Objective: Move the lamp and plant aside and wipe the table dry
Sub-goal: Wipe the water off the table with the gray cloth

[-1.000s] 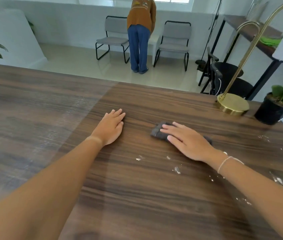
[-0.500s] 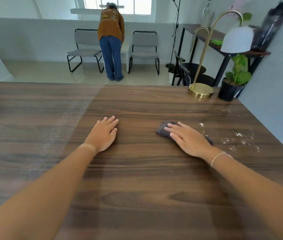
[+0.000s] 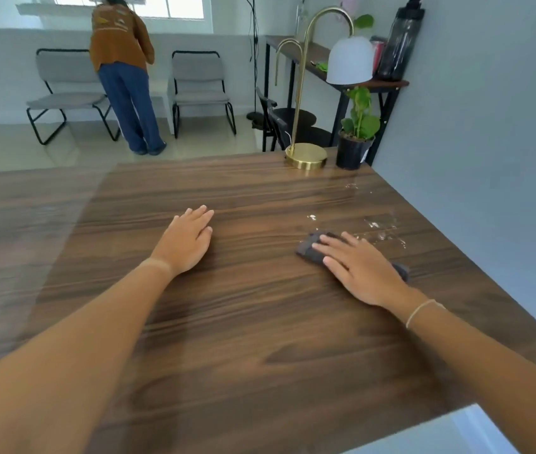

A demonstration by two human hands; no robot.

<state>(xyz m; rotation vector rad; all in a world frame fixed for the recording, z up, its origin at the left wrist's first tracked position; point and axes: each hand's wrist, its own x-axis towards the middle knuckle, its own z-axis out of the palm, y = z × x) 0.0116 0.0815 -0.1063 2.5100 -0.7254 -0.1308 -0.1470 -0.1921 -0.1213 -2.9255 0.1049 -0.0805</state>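
We are leaning over a dark, wood-grain bench (image 3: 260,339) with a smooth, faintly glossy top, both bare forearms reaching forward across it. Our left hand (image 3: 185,241) is lying flat, palm down, fingers together and extended, its grip released and holding nothing. Our right hand (image 3: 356,265) is pressing flat on a dark grey cloth (image 3: 309,246), a soft, crumpled wad showing beyond the fingertips and again at the heel of the palm; the fingers are spread over it rather than curled, so the grip is open, pinning the cloth to the bench. A thin pale string bracelet (image 3: 421,311) is circling that wrist.

Just beyond the cloth, toward the right edge by the pale grey wall, water droplets (image 3: 381,229) are glinting in scattered patches, with 1 more wet patch (image 3: 352,185) farther up.

At the far right corner the lamp (image 3: 306,156) is standing on a round, polished brass base, its slim brass stem arching over to a white dome shade. Just beside it on the right, the plant (image 3: 358,126) is sitting in a small black pot, with broad green leaves on an upright stem. Both are well apart from our hands.

Beyond the bench, 2 grey padded chairs (image 3: 199,80) with black tube frames are standing against a white wall, and a person (image 3: 122,70) in a brown top and blue trousers is standing between them, bending forward.
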